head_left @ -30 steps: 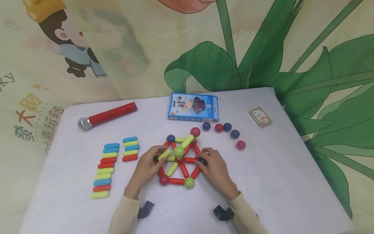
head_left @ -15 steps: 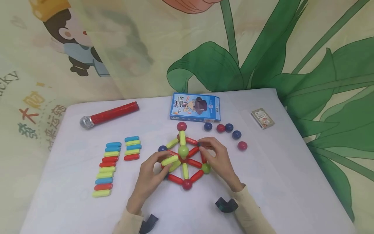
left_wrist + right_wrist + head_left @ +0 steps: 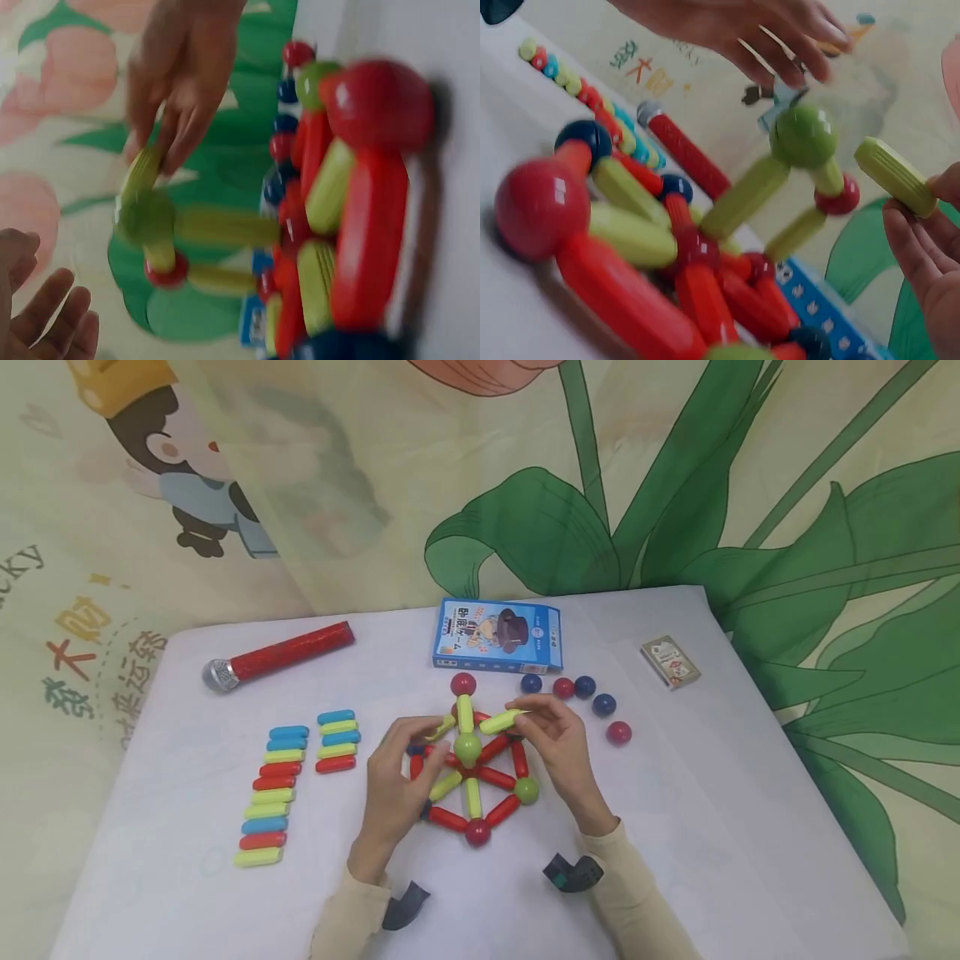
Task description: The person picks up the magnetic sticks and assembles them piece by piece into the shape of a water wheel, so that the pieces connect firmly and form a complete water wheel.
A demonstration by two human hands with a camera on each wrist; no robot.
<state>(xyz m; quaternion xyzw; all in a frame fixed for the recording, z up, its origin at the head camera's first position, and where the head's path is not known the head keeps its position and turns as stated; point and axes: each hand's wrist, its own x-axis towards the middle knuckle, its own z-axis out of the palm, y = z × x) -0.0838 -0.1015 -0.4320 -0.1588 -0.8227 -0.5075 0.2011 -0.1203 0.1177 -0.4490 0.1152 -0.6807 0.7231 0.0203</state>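
White tabletop (image 3: pixel 750 827), yellow rod (image 3: pixel 497 722) pinched by right hand (image 3: pixel 557 745), near green ball (image 3: pixel 468 747)

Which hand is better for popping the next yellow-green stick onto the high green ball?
Probably the right hand: it pinches a loose yellow-green stick, one end near the raised green ball. The left hand holds nothing.

- Left hand (image 3: pixel 393 779) and right hand (image 3: pixel 558 745): bare, mid-frame.
- Left sleeve (image 3: pixel 349 912) and right sleeve (image 3: pixel 636 893): beige, bottom of the frame.
- Left black piece (image 3: pixel 406 907) and right black piece (image 3: pixel 574 873): curved, beside the cuffs; the right one has a greenish patch.
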